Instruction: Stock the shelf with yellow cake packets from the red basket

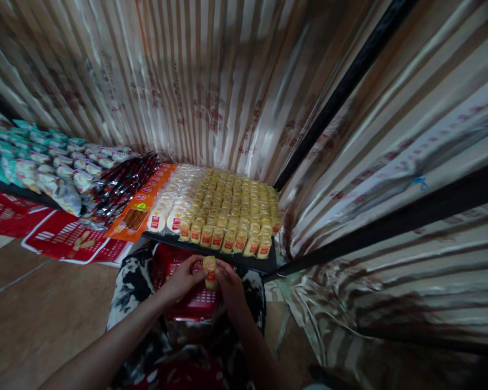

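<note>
Down near the person's lap, both hands meet around one small yellow snack packet [210, 271]. The left hand [184, 280] closes its fingers on the packet from the left side, and the right hand [229, 285] pinches it from the right, so the packet stands upright between them. It is held just above a red plastic basket [195, 309], which rests on the black-and-white patterned clothing [126, 287]. Just beyond the hands is a black tray [268, 265] filled with rows of similar yellow packets [236, 208]. To the left of these lie white round packets [173, 200], an orange pack [140, 208], dark red wrappers [122, 184] and, I think, green-white bags [32, 160], a little blurred. Striped shiny fabric [211, 81] hangs behind everything.
</note>
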Demonstrator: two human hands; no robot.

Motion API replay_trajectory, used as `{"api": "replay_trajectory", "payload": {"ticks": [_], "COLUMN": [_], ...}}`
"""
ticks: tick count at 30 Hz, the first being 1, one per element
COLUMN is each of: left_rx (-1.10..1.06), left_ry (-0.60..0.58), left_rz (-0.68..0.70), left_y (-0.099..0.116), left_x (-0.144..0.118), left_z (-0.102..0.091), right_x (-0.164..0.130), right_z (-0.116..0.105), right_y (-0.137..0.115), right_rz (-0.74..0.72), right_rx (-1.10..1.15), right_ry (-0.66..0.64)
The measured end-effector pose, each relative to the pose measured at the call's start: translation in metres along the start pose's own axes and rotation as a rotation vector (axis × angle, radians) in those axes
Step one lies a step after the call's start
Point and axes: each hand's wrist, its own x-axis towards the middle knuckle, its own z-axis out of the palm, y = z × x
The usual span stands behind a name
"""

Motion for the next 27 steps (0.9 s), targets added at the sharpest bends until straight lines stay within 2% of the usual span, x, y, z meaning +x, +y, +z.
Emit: {"api": "replay_trajectory", "payload": {"ticks": [4, 6, 8, 11, 14, 18, 21, 24, 27], "left_rx": [0.046, 0.048, 0.052, 0.096, 0.188, 0.389, 0.584, 0.784, 1.02], "left_ry": [-0.035, -0.076, -0.123, -0.15, -0.185, -0.128, -0.107, -0.141, -0.194], "left_rz": [0.056, 0.05, 0.064, 0.136, 0.21, 0.374, 0.486, 0.553, 0.61], "left_y": [0.012, 0.02, 0.033, 0.06, 0.088, 0.117, 0.13, 0.136, 0.134], "left_x": [0.014, 0.018, 0.022, 0.031, 0.048, 0.081, 0.104, 0.12, 0.13], "left_z": [0.009, 0.016, 0.022, 0.034, 0.053, 0.093, 0.126, 0.154, 0.172], "right_x": [0.0, 0.0, 0.002, 0.01, 0.024, 0.043, 0.05, 0.051, 0.051], "right_z": [-0.006, -0.012, -0.021, -0.04, -0.059, -0.075, -0.081, -0.086, -0.091], "right_y": [-0.005, -0.006, -0.008, -0.012, -0.015, -0.009, -0.001, 0.005, 0.009], "right_rz": [-0.032, -0.098, -0.26, -0.506, -0.518, -0.433, -0.458, -0.523, -0.589], "right_rx": [0.007, -0.096, -0.274, -0.528, -0.646, -0.692, -0.728, -0.778, -0.811], "right_ry": [-0.048, 0.009, 0.18, 0.518, 0.679, 0.665, 0.666, 0.671, 0.677]}}
